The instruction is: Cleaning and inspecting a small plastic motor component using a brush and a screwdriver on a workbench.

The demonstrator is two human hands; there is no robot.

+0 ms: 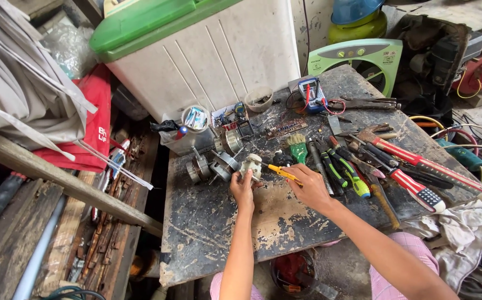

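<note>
My left hand holds a small off-white motor part against the worn workbench. My right hand grips a yellow-handled screwdriver, its tip pointing left at that part. Just left of the part lie metal motor pieces with a shaft. A green-bristled brush lies just above my right hand.
Screwdrivers and pliers and red-handled tools lie on the bench's right half. A multimeter and a circuit board sit at the back. A white appliance with a green lid stands behind. Wooden planks are on the left.
</note>
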